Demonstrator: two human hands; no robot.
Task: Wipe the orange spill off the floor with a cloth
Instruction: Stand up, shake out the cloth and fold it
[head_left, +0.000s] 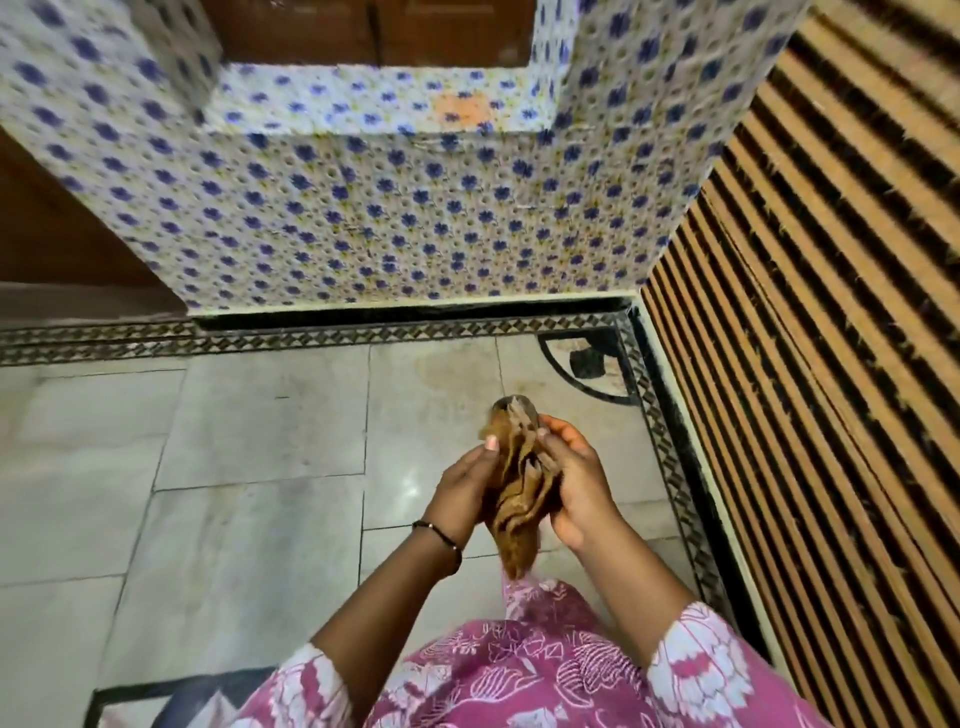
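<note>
A crumpled brown-orange cloth (519, 483) hangs bunched between my two hands, above the marble floor. My left hand (465, 488) grips its left side with the thumb pressed on the fabric. My right hand (574, 478) cups its right side with the fingers curled round it. A faint orange-brown stain (460, 371) lies on the pale floor tile just beyond the cloth, near the patterned border. An orange patch (462, 109) also shows on the flowered ledge above.
A blue-flowered covered block (395, 218) stands ahead, with a brown door (57, 228) on its left. A striped brown and black panel (810, 338) runs along the right. Grey marble floor (208, 467) spreads to the left. My pink printed garment (519, 675) fills the bottom.
</note>
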